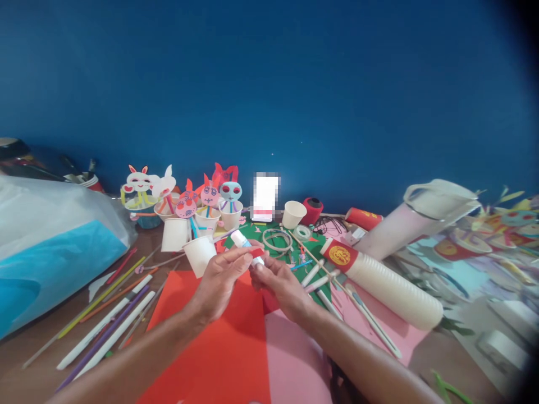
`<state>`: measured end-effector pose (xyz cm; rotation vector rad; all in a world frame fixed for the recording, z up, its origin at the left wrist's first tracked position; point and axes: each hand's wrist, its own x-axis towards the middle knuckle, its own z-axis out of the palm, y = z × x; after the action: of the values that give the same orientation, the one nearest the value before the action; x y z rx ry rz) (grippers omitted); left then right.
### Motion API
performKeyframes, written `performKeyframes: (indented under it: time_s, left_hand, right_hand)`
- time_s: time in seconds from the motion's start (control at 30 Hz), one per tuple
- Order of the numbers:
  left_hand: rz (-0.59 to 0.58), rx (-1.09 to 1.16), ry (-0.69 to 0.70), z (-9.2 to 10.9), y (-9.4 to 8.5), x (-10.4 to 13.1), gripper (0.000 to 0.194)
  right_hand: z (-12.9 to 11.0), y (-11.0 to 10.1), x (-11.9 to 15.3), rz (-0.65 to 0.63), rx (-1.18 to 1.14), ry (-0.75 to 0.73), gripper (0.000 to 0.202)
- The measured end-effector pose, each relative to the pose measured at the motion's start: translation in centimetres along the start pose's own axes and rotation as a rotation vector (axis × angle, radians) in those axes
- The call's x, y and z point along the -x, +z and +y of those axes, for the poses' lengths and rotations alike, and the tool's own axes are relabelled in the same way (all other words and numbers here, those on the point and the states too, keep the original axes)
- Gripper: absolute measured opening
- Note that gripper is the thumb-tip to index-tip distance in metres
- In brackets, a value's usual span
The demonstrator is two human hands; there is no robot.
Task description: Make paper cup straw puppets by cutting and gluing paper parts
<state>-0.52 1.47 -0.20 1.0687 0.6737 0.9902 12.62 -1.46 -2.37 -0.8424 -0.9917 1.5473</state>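
Both my hands meet above the red paper sheet [210,331], their fingertips almost touching. A white glue stick [240,239] with a blue label slants between them, and its lower end sits in the closed fingers of my right hand [280,280]. My left hand [223,278] pinches a small red paper piece [256,252] that crosses in front of the tube. Fingers hide part of both things. A pink sheet [295,353] lies beside the red one, under my right forearm.
Paper cups with animal-face puppets [209,193] stand at the back left. Markers [113,325] lie on the left, near a plastic bag [54,264]. A stack of paper cups [391,286] and a white jug [421,216] lie right. A tape roll [303,233] rests on green paper.
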Motion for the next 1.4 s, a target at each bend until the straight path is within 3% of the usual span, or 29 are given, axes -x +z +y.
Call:
performKeyframes:
  time_s: [0.17, 0.4, 0.67, 0.93, 1.07, 1.17, 1.3, 1.4]
  left_hand:
    - [-0.105, 0.043, -0.070, 0.0, 0.1, 0.1, 0.037]
    - [0.007, 0.002, 0.015, -0.1, -0.1, -0.1, 0.023]
    - [-0.100, 0.032, -0.049, -0.1, 0.0, 0.2, 0.033]
    - [0.002, 0.015, 0.011, -0.2, -0.2, -0.1, 0.025]
    - [-0.018, 0.031, 0.003, -0.2, -0.2, -0.1, 0.022]
    - [-0.035, 0.025, 0.008, -0.3, -0.2, 0.0, 0.023]
    - [-0.098, 0.020, -0.015, -0.4, -0.2, 0.0, 0.030]
    - [-0.108, 0.011, -0.007, -0.4, -0.3, 0.0, 0.030]
  right_hand:
    - [0.7, -0.2, -0.2, -0.067, -0.083, 0.092, 0.051]
    - [-0.3, 0.2, 0.0, 0.092, 0.165, -0.079, 0.029]
    - [0.8, -0.3, -0.1, -0.075, -0.037, 0.052, 0.048]
    - [0.3, -0.2, -0.1, 0.050, 0.239, -0.139, 0.025]
    - [0.9, -0.5, -0.1, 0.155, 0.383, -0.207, 0.021]
    - [1.0, -0.4, 0.0, 0.094, 0.322, -0.179, 0.023]
    - [0.8, -0.2, 0.0, -0.055, 0.137, -0.072, 0.041]
    - [0.6, -0.1, -0.2, -0.064, 0.096, -0.071, 0.039]
